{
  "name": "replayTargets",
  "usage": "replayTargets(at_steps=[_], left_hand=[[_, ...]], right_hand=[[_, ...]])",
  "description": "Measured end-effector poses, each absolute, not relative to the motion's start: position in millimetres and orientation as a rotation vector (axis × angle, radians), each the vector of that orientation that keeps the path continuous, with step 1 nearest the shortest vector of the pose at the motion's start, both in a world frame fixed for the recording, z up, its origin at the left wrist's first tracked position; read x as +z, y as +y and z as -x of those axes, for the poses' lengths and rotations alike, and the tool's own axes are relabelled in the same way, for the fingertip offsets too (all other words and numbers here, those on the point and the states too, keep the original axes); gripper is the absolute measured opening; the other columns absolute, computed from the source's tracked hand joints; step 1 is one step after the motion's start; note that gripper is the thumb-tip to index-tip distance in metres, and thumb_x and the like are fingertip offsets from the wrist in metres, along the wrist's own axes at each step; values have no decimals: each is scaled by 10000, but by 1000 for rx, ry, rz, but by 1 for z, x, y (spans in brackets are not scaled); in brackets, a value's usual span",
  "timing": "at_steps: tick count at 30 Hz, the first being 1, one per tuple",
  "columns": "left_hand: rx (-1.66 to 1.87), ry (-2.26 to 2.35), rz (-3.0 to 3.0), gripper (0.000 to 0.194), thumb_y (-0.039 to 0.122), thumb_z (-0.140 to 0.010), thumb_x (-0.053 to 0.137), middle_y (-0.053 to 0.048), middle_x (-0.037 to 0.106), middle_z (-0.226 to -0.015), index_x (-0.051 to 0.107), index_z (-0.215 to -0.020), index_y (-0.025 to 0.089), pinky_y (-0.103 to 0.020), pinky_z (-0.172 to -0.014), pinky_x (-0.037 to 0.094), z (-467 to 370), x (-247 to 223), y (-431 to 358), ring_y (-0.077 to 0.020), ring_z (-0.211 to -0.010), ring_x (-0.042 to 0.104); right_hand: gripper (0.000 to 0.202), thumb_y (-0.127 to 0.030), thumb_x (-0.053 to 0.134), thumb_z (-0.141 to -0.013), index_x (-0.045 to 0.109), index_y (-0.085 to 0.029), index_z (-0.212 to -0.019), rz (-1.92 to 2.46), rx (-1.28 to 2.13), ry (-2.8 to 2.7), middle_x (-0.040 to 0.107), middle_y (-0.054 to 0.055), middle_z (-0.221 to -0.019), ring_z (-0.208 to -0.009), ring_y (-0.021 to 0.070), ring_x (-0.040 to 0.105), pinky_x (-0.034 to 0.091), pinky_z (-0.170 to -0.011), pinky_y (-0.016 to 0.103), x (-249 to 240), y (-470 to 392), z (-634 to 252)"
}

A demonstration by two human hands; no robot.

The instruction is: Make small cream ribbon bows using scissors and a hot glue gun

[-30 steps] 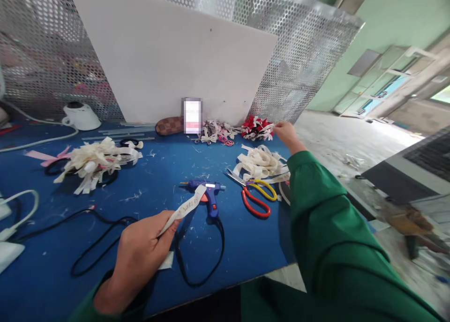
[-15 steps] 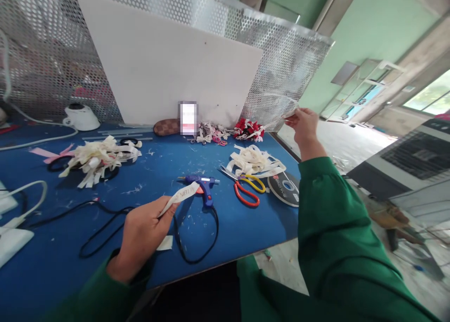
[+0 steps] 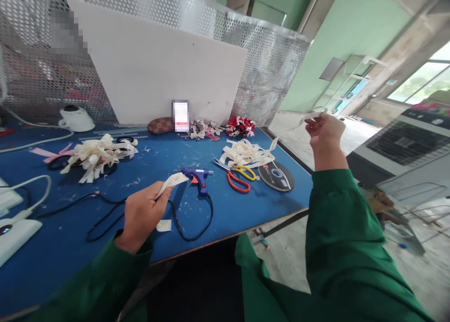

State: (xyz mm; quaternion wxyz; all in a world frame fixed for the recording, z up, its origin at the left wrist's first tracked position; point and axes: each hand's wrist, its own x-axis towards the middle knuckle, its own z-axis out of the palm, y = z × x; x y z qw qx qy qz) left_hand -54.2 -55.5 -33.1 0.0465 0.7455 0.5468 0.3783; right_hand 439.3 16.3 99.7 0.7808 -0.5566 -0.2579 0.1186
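**Blue bench, ribbon in both hands**

Blue tabletop (image 3: pixel 246 209) carries a glue gun (image 3: pixel 197 177) with its black cord (image 3: pixel 190 228) looped toward the near edge, scissors (image 3: pixel 239 177), a ribbon reel (image 3: pixel 276 175) near the right edge, and ribbon heaps (image 3: pixel 93 155) to the left. A white board (image 3: pixel 161 73) leans on the mesh screen (image 3: pixel 274 64) at the back. Bare table lies between gun and left heap; right of the edge is floor. The left hand (image 3: pixel 142 214), low over the table, pinches a ribbon strip (image 3: pixel 171 182). The right hand (image 3: pixel 325 132), raised beyond the right edge, pinches a thin ribbon (image 3: pixel 298 120), blurred.
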Motion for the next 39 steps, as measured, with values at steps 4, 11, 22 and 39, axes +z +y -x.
replayTargets(at_steps=[4,11,22,39], left_hand=[[1179,1658,-2257,357,409,-950,516,14,573,-558,715,-758,183,-249,-582,342,53,-32,-56,-125,-546,498],[1276,1567,-2211,291,352,-944,544,17,599,-579,770,-890,176,-247,-598,383,45,-29,-57,-124,-542,519],[1064,1297,-2088,413,339,-940,573,43,536,-511,554,-559,180,-236,-596,387,34,2,-93,-100,-520,506],[716,1130,-1264,267,426,-872,743,61,520,-486,718,-902,161,-161,-389,201,50,-14,-132,-29,-391,327]], right_hand=[[125,-109,414,-835,492,-202,-805,1314,194,-492,614,0,-744,-649,107,671,457,-553,211,67,0,-455],[233,-164,330,-961,503,-201,-1113,1599,-134,-604,695,108,-1149,-949,174,715,537,-715,277,15,2,-428],[156,-285,624,-867,716,-184,-943,1803,99,-1289,759,124,-1005,-1037,306,673,470,-976,441,2,-14,-313],[478,-467,755,-819,694,-202,-1211,910,1572,-1335,474,-43,-683,-528,87,306,232,-472,248,-44,-155,-224]])
